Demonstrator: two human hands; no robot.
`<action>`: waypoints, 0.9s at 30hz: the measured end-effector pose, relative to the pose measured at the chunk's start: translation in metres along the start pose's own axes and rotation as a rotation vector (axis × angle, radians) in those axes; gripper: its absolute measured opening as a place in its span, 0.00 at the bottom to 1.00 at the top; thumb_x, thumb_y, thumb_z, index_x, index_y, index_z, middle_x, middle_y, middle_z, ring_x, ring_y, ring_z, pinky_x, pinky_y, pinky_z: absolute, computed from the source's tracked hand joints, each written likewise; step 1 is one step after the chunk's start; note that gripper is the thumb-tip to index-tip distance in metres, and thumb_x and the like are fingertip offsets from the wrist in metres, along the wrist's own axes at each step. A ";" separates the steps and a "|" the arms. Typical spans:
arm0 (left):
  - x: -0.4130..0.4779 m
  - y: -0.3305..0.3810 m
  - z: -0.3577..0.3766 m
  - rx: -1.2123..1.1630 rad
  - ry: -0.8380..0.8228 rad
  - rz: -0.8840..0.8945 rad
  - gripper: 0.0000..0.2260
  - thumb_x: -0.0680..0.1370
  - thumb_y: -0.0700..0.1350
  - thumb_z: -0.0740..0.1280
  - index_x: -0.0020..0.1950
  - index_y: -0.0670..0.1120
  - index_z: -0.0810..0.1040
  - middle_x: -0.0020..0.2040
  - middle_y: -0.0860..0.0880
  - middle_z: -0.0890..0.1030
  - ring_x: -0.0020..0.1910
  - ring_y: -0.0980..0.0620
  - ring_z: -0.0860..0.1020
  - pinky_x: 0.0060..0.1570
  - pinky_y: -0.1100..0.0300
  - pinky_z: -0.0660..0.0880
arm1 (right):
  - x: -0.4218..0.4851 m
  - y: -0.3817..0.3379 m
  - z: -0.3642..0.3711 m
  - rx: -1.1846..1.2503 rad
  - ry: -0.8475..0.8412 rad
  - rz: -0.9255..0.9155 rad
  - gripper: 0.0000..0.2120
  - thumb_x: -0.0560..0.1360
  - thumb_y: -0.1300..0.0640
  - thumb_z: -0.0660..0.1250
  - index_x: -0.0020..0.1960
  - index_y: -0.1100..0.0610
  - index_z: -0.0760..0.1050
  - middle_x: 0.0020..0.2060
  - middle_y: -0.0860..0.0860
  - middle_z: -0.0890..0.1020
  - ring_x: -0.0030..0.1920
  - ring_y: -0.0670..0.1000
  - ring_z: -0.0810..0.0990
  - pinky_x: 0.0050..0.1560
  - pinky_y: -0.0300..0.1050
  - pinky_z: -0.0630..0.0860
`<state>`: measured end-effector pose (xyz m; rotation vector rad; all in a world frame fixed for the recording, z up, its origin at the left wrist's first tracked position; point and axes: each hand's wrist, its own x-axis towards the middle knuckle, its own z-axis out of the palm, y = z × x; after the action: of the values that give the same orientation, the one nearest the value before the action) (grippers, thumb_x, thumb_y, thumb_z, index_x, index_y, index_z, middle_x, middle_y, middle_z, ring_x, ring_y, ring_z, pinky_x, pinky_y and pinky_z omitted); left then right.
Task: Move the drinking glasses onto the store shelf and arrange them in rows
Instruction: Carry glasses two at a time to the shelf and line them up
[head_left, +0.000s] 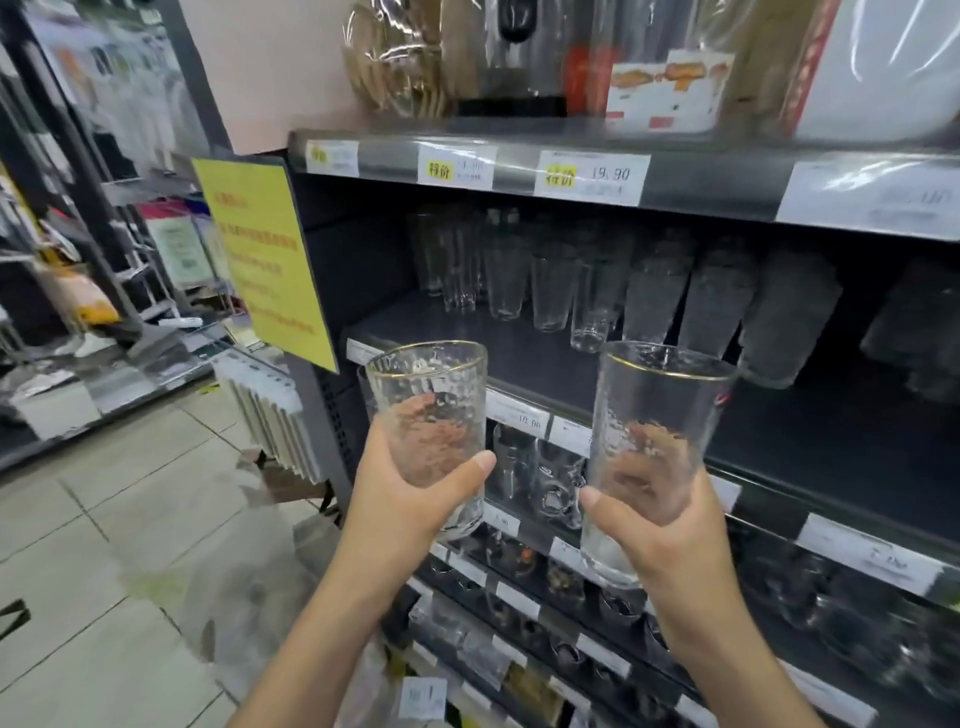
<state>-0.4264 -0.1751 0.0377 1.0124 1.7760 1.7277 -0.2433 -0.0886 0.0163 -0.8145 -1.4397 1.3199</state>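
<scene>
Up in front of the shelving, lower centre of the frame, one gold-rimmed piece per hand. Gripping the left glass (428, 415) with the left hand (410, 499), thumb across the near side, fingers curled behind and showing through the dimpled wall. Same story on the other side: clamping the right glass (654, 431) in the right hand (670, 540), low on the body, thumb pointing in toward the centre. Both near enough upright, mouths up, held apart from each other, neither touching any shelf.

Looking past them to the middle shelf (519, 353), centre of the frame. Already stocked in part: a run of clear glasses (550, 291) lined front to back at centre, then darker textured tumblers (717, 301) just to the right of them. Bare dark board at the front left of that shelf, just behind the left glass, and more bare board over at right centre. Plenty of room, by the look of it.

Reckoning the job partway through: rows begun, these two in the air and not yet placed. No telling the count left out of view. Next, probably, setting both down on the open board and squaring them with the existing lines.

Elsewhere: price tags (592, 174) along the upper shelf edge, a yellow sign (265, 260) hanging at left centre, handled mugs (550, 483) on the shelf below, framed between the two raised glasses.
</scene>
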 end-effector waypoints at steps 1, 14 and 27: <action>0.009 -0.002 -0.003 -0.006 -0.015 0.004 0.27 0.67 0.45 0.80 0.61 0.56 0.72 0.55 0.55 0.83 0.53 0.60 0.82 0.56 0.60 0.77 | 0.005 0.001 0.007 -0.012 0.010 0.001 0.28 0.66 0.65 0.78 0.58 0.43 0.73 0.45 0.44 0.84 0.48 0.47 0.84 0.48 0.40 0.77; 0.135 -0.031 -0.051 0.021 -0.065 0.028 0.26 0.67 0.50 0.80 0.59 0.62 0.72 0.52 0.61 0.82 0.53 0.63 0.81 0.53 0.64 0.77 | 0.092 0.029 0.099 -0.012 0.067 0.009 0.29 0.65 0.64 0.78 0.59 0.43 0.73 0.51 0.44 0.85 0.52 0.45 0.84 0.52 0.41 0.75; 0.221 -0.055 -0.094 -0.034 -0.041 0.025 0.28 0.67 0.46 0.80 0.61 0.57 0.71 0.55 0.57 0.82 0.53 0.62 0.81 0.50 0.67 0.75 | 0.186 0.043 0.193 -0.139 -0.035 -0.049 0.24 0.67 0.60 0.79 0.58 0.47 0.73 0.47 0.38 0.83 0.49 0.39 0.82 0.49 0.34 0.77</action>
<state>-0.6456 -0.0631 0.0297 1.0528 1.7096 1.7339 -0.4863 0.0312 0.0289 -0.8451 -1.5834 1.2128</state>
